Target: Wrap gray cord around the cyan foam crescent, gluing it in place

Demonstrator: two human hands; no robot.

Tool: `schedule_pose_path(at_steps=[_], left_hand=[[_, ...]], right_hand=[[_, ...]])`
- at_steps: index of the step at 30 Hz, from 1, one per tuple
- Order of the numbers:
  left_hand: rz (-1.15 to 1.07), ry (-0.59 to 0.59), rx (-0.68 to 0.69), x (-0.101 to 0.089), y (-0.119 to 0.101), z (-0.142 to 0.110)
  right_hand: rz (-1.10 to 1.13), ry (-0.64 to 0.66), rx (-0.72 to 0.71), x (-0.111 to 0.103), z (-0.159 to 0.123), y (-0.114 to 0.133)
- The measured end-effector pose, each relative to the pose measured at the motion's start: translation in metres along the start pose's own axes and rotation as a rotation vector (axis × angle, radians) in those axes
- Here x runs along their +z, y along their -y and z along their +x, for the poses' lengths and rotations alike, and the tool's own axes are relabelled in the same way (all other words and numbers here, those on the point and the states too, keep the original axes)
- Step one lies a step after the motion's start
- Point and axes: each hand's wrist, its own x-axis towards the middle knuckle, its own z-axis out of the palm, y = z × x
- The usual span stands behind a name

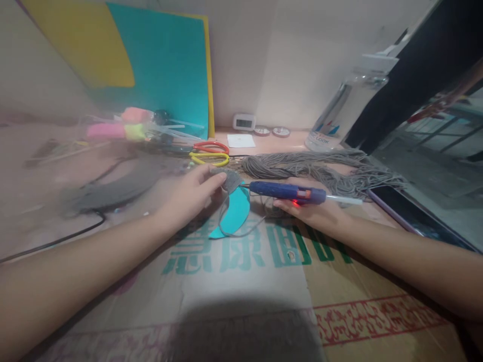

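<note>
Between the thumb and fingers of my left hand (198,188) is a turquoise crescent-shaped piece (236,211), its upper end covered with rows of grey cord (232,179). A loose strand of that cord loops down over the lower turquoise part. My right hand (307,208) is wrapped round a blue hot glue gun (277,190). Its nozzle points left, at or very close to the cord-covered edge; I cannot tell whether it touches. A red light glows on the gun, and a clear glue stick (345,200) sticks out of its back.
Behind my hands lie scissors (211,153) with red and yellow handles and a bundle of grey cord (313,165). A bottle (343,105) and a phone (418,216) stand and lie at right. Turquoise foam sheets (169,70) lean at back left. Printed cardboard (241,286) covers the surface.
</note>
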Motion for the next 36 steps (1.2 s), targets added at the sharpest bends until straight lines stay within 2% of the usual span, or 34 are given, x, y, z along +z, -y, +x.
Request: schedule_pose_path(at_steps=[4, 11, 36], left_hand=[[-0.012, 0.031, -0.011, -0.001, 0.002, 0.001], [-0.022, 0.032, -0.028, -0.002, 0.005, 0.003], [-0.074, 0.036, -0.030, -0.003, 0.008, 0.004]], right_hand=[[-0.159, -0.016, -0.052, -0.002, -0.001, -0.005], [-0.227, -0.024, -0.089, -0.003, 0.000, -0.007], [-0.205, -0.059, -0.115, -0.002, 0.002, -0.013]])
